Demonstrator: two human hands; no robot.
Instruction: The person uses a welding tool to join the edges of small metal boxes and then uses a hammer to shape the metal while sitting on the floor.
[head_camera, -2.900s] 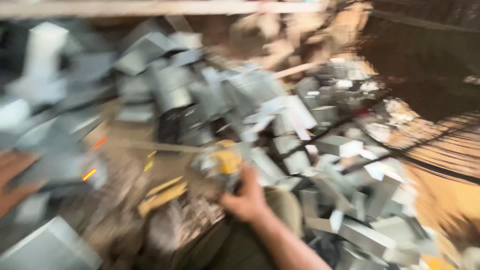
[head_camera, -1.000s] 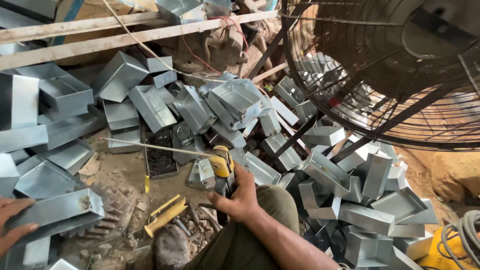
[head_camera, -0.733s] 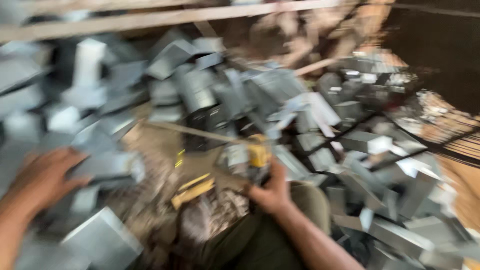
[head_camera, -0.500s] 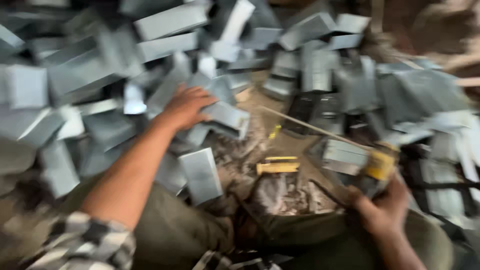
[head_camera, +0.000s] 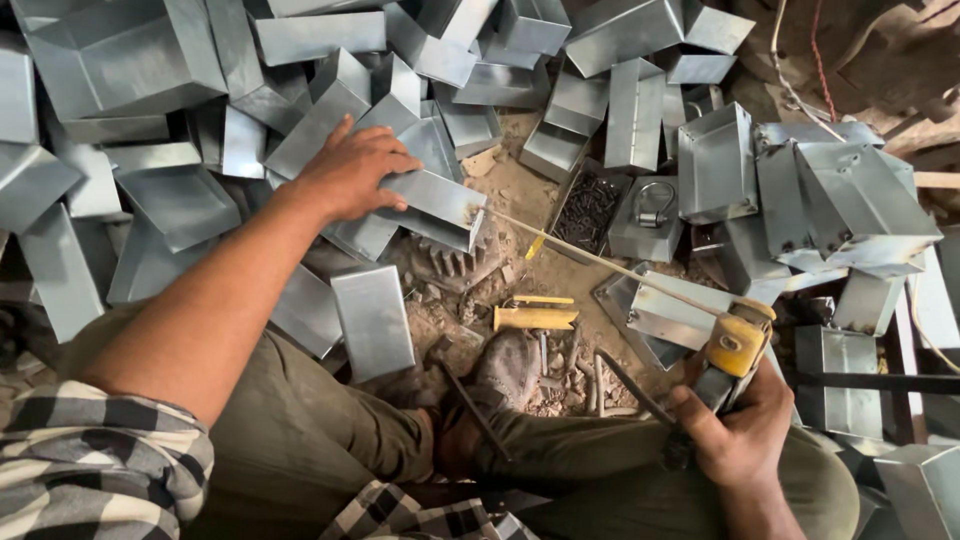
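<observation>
Reaching across the dirt floor (head_camera: 520, 200), the left hand (head_camera: 350, 170) lays spread fingers flat on a folded grey sheet-metal box (head_camera: 435, 205) beside the pile; the right hand (head_camera: 735, 435) grips a yellow-bodied tool (head_camera: 735, 350) tightly. Picking up seems underway; closing fingers looks needed.

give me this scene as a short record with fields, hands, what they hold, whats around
setting: person sitting on a dirt floor among piled sheet-metal boxes
left hand: left hand laid flat on a folded metal box, fingers spread
right hand: right hand gripping a yellow-and-grey hand tool with a thin rod sticking out of it
between the hands: yellow handle lying on the floor
further back: open box of dark screws; metal box with a ring handle
clothing: checked sleeve, olive trousers
</observation>
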